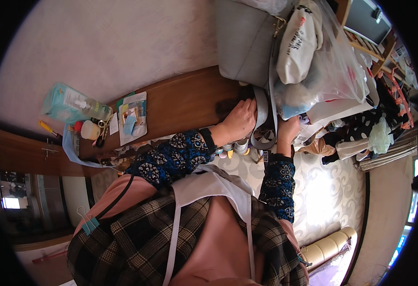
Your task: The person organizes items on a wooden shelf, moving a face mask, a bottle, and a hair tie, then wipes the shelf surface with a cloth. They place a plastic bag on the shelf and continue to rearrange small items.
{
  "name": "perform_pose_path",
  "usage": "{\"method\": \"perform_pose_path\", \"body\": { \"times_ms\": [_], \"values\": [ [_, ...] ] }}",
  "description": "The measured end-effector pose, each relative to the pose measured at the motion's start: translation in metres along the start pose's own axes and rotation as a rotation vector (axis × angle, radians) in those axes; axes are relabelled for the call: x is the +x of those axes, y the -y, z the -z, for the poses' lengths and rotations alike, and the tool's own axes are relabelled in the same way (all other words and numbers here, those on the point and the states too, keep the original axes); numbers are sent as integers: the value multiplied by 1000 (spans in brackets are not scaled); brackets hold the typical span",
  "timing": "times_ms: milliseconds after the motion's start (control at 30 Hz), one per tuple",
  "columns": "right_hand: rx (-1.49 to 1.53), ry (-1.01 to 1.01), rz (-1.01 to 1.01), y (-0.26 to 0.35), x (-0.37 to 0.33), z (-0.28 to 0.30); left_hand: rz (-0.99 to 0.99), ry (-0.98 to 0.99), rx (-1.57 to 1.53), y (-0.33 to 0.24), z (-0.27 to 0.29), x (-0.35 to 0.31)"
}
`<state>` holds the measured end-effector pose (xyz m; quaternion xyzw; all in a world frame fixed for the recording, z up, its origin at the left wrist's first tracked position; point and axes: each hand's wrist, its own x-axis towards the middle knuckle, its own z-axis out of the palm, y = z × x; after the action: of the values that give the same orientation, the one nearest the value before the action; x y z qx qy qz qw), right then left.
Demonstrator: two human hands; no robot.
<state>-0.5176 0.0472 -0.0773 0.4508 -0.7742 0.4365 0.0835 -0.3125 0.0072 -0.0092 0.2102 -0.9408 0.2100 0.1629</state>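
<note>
A grey handbag point(244, 45) with a gold clasp rests against the wall at the far end of a brown wooden shelf. Its wide grey strap point(261, 110) hangs in a loop over the shelf's edge. My left hand point(240, 122) has its fingers closed on the strap's left side. My right hand point(288, 129) grips near the strap's right side, below a clear plastic bag point(335, 71); its fingertips are partly hidden. A white cloth pouch point(299, 45) with dark markings lies against the grey bag's right side.
On the shelf point(171, 102) to the left are a pump bottle point(98, 109), a tissue pack point(61, 102), a small jar point(90, 130) and a flat clear package point(132, 117). Clothes point(361, 128) hang at the right. A rolled beige mat point(330, 245) stands at lower right.
</note>
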Motion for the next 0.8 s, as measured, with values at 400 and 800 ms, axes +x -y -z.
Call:
{"method": "perform_pose_path", "body": {
  "times_ms": [400, 800],
  "values": [
    [-5, -6, -7, -10, 0, 0, 257, 88, -340, 50, 33, -116],
    [-8, -37, 65, -8, -1, -2, 689, -68, -549, 106, 27, -175]
  ]
}}
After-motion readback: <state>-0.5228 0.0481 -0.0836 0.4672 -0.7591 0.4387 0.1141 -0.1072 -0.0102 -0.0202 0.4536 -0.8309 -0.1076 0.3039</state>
